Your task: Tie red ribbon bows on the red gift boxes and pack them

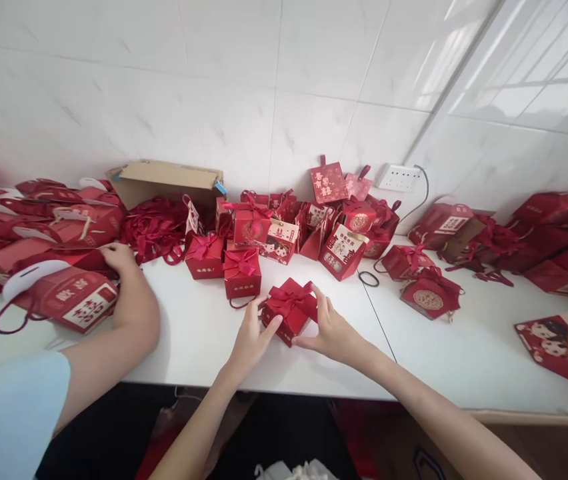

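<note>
A small red gift box with a red ribbon bow on top sits between my hands, low over the white table. My left hand grips its left side, the thumb lying across the front. On the right, my right hand has its thumb at the box's lower edge and its forefinger by the end of the bow. Just behind stand two similar bowed boxes, one red box nearer and another box to its left. What the box contains is hidden.
At left, a co-worker's arm reaches among red boxes. A cardboard box spills red ribbons by the tiled wall. A power strip with a cable is behind. More red boxes pile up at right.
</note>
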### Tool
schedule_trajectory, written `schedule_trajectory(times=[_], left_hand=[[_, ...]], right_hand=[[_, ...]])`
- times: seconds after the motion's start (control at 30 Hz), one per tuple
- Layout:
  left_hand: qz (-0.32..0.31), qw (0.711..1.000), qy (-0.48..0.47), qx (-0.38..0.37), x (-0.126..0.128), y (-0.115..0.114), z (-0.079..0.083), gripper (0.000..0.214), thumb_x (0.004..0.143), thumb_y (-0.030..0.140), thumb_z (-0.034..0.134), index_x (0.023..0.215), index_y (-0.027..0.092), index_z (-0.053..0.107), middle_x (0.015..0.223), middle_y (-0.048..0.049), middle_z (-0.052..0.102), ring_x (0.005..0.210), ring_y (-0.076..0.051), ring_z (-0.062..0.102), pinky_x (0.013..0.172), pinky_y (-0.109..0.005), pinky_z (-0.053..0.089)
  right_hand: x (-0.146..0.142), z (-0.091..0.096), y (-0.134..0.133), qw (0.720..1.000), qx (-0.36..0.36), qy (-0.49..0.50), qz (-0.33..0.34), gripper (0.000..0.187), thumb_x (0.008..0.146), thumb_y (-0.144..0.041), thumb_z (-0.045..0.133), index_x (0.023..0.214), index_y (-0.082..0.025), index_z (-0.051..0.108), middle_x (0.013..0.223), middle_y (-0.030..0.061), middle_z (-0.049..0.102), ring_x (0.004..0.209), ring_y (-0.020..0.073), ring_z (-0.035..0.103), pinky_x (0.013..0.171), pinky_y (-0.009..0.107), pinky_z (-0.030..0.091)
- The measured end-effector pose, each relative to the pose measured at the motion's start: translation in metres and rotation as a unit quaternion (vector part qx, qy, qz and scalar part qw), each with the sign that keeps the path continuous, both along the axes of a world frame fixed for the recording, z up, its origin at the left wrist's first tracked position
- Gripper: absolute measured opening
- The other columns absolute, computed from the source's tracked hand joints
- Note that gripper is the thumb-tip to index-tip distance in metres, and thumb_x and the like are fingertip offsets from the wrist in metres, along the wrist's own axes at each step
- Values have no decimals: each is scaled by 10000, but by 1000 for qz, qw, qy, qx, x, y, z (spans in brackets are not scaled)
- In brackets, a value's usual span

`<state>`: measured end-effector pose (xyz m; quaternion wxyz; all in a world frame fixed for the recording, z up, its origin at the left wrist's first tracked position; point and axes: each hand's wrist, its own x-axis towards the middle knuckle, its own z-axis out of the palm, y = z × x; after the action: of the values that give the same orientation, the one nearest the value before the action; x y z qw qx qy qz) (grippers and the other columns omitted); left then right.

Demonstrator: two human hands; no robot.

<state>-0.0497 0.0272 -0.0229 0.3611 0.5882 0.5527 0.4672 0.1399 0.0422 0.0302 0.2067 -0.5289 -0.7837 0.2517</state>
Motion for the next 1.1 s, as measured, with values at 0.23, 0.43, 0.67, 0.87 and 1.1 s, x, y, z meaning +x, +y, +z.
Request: schedule_trajectory(times=[0.23,0.43,0.67,0.87,1.1], left_hand=[[5,995,47,-87,-1,-29,17,306,805,492,475,829,189,513,845,-35,608,818,-193,595,747,-347,483],[-56,988,-102,-104,-18,-10,29,264,776,415,517,644,190,480,595,26,513,602,-130,529,639,-277,464],[92,928,-359,13,-71,29,97,136,662,281,576,652,199,468,787,10,621,736,-138,579,654,-265,483],[-200,928,-308,64,1,48,173,199,737,299,628,613,155,570,647,-15,607,647,-144,583,655,-283,474],[-206,937,-279,39,31,48,181,248,781,359,589,873,145,675,883,-71,681,826,-172,615,736,-281,470]], right_hand=[[31,19,-18,987,-152,-23,-41,498,855,-600,338,813,-173,592,722,78,628,698,225,604,701,394,458],[35,10,0,925,-256,281,-14,328,788,-443,512,605,-171,528,568,6,578,558,121,537,582,263,439],[102,74,34,835,-103,521,-140,263,667,-314,671,503,-182,513,600,0,563,704,149,580,672,274,502],[42,120,38,848,-107,517,46,290,735,-429,638,662,-152,683,775,76,692,828,216,646,824,361,486],[5,121,32,841,-80,523,113,383,807,-508,550,953,-187,700,1036,81,679,1012,230,604,953,413,415]])
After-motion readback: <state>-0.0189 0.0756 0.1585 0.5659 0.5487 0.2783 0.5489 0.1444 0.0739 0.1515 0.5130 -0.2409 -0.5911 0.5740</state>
